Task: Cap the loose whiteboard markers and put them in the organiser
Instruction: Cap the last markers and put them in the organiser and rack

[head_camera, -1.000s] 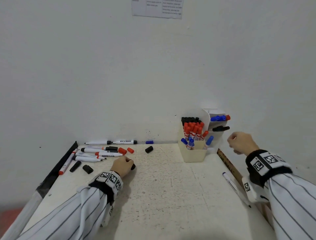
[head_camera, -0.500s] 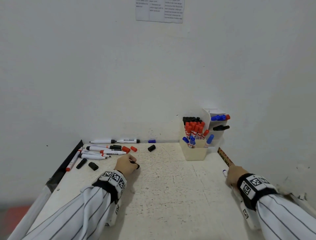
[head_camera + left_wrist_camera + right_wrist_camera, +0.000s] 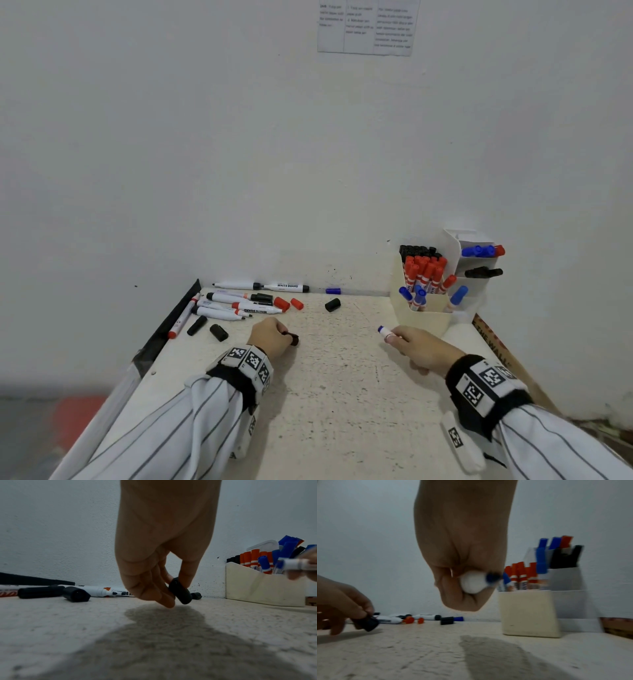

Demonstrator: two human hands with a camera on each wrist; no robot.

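My left hand [image 3: 274, 337] rests low on the table and pinches a black cap [image 3: 294, 339] between thumb and fingers; the left wrist view shows that cap [image 3: 180, 593] just above the surface. My right hand [image 3: 416, 346] grips a white marker [image 3: 387, 331] whose uncapped blue tip points left toward the other hand; the right wrist view shows this marker [image 3: 474, 583] end-on in the fist. The cream organiser [image 3: 423, 317] stands at the back right with red, blue and black capped markers in it. Several loose markers [image 3: 239, 305] lie at the back left.
Loose caps lie on the table: a black one [image 3: 332, 304], a red one [image 3: 296, 304], two black ones [image 3: 219, 332] near the left edge, and a blue one [image 3: 333, 291] by the wall. A printed wooden ruler [image 3: 493, 346] runs along the right edge, a black strip [image 3: 171, 325] along the left.
My right hand dropped from near the organiser to the marker by the ruler, took hold of it, and carried it left toward the middle. The left hand stayed put with the black cap.
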